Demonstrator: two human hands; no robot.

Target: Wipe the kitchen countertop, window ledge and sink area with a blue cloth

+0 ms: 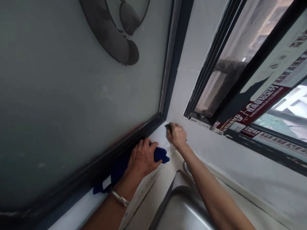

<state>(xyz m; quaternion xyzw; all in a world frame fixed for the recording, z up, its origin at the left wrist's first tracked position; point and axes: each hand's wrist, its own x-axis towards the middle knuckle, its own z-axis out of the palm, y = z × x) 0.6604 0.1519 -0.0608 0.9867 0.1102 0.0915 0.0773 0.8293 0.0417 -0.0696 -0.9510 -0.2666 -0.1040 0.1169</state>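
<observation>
My left hand (142, 158) presses a dark blue cloth (160, 155) against the white ledge (158, 135) below a frosted glass panel (72, 86). Its fingers are curled over the cloth, and a silver bracelet sits on that wrist. My right hand (177, 135) reaches into the corner where the ledge meets the white wall. It is closed around a small dark tool (168, 127) whose tip touches the corner. Most of the tool is hidden in the fist.
A stainless steel sink (184, 204) lies under my right forearm. A dark-framed window (240, 80) with red and white printed film stands at the right. The frosted panel's dark frame (134, 134) runs along the ledge.
</observation>
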